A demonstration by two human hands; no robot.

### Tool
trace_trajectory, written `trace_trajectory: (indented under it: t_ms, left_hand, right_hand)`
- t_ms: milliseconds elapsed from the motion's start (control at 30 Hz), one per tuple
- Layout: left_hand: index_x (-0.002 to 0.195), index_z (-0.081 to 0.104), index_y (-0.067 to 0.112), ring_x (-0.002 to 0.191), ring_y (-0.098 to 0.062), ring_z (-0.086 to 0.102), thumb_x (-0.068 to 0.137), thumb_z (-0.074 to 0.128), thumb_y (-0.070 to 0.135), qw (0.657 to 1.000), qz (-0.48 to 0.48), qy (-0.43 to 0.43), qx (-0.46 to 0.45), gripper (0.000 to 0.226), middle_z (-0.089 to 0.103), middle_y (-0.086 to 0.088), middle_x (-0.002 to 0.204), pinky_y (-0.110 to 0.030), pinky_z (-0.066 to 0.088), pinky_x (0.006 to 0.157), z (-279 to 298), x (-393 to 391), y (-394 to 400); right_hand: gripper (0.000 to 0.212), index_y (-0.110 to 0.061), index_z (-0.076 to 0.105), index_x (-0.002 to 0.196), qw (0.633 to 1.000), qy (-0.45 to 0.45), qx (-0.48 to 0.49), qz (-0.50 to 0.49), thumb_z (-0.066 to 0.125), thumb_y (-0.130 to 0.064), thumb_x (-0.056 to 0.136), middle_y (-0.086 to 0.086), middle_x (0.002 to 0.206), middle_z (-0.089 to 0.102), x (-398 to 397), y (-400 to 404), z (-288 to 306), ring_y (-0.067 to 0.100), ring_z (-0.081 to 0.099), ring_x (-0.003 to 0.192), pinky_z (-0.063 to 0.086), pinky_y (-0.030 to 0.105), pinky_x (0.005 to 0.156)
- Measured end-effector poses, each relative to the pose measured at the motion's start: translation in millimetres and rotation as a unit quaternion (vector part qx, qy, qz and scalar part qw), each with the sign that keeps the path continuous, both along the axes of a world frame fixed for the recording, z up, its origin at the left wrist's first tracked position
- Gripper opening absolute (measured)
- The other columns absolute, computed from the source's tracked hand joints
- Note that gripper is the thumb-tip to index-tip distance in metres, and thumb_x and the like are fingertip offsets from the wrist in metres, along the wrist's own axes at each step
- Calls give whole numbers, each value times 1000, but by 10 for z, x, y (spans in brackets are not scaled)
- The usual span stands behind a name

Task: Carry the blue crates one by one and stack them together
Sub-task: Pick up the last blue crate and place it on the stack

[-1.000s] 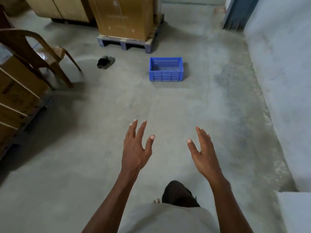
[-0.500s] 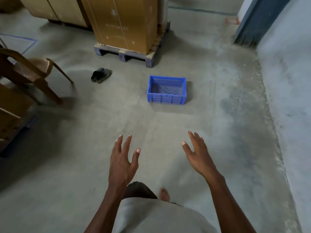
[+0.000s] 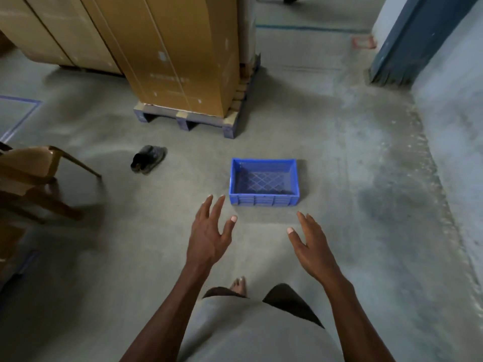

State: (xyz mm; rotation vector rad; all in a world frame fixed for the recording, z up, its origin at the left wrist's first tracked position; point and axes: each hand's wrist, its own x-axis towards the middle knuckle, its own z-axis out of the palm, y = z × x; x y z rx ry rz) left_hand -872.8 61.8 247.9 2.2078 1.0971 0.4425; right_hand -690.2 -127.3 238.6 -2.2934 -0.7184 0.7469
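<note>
Blue crate (image 3: 264, 182) sat on the floor just ahead, long axis crosswise. Left hand (image 3: 209, 235) nearer; right hand (image 3: 309, 245) trailed, both spread wide, empty

Both arms reach forward, left hand (image 3: 209, 237) and right hand (image 3: 312, 245) empty, fingers (image 3: 218, 206) straight and spread.

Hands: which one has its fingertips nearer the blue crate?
The left hand: its fingertips almost level with the blue crate at its near left corner; the right hand sits lower in frame.
</note>
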Motion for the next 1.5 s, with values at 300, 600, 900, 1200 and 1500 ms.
trace_trajectory:
  t_ms: [300, 600, 900, 1200, 1500]
  left_hand:
    - [153, 42, 25, 149, -29, 32, 96, 50, 52, 998, -30, 48, -5, 64, 33, -11, 162, -43, 31, 118, -404, 1918, 1399]
    - [149, 49, 20, 143, -34, 39, 96, 49, 52, 988, -27, 139, -67, 62, 41, -16, 156, -47, 35, 112, -1455, 3611, 2492]
    - [144, 54, 17, 128, -38, 50, 95, 63, 36, 945, -46, 290, -144, 53, 51, -14, 145, -48, 44, 104, -3964, 4177, 3725]
    - [133, 57, 0, 124, -47, 50, 97, 64, 28, 921, 159, 292, -202, 47, 51, -31, 134, -42, 35, 107, -6565, 4241, 4550]
    - [120, 55, 12, 102, -32, 62, 93, 35, 62, 919, 159, 291, -215, 60, 61, -21, 115, -54, 45, 97, -8784, 3556, 4485]
  right_hand:
    - [66, -26, 26, 157, 1000, 5, -27, -12, 47, -49, 99, 5, 165, 22, 1991, 1246, -535, 23, 15, 153, 15, 40, 123]
    - [82, -22, 41, 151, 985, 58, -133, 93, 35, -70, 86, 11, 155, 43, 3785, 2361, -1767, 30, 37, 144, 32, 47, 116]
    - [62, -18, 44, 150, 947, 155, -272, 70, 55, -49, 97, 11, 153, 46, 4892, 3136, -4126, 28, 44, 140, 32, 36, 115]
    - [69, -2, 51, 137, 931, 173, -314, -72, 50, -56, 94, 23, 141, 54, 5599, 3542, -6496, 38, 52, 128, 40, 35, 98]
    - [77, -6, 67, 117, 926, 185, -176, -278, 24, -66, 96, 23, 118, 67, 5835, 3749, -7509, 37, 64, 110, 48, 45, 95]
